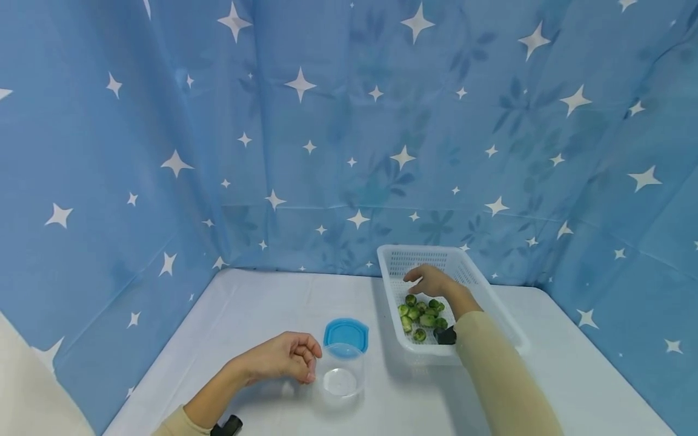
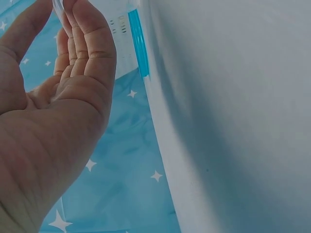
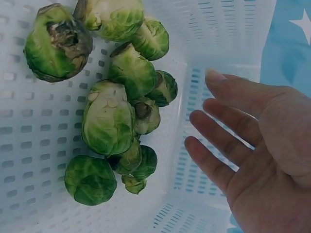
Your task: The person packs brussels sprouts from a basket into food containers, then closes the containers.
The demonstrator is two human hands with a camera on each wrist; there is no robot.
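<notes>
My left hand holds the left side of a clear round plastic container standing on the table. In the left wrist view, a sliver of clear plastic shows between thumb and fingertips. My right hand hovers inside a white plastic basket, above and beyond a cluster of green Brussels sprouts. Its fingers are spread and slightly bent, with nothing between them and a gap from the sprouts. One sprout has a browned patch.
A blue lid lies on the white table just behind the clear container. The basket, with slotted walls, stands at the back right. Blue curtains with white stars surround the table's back and sides.
</notes>
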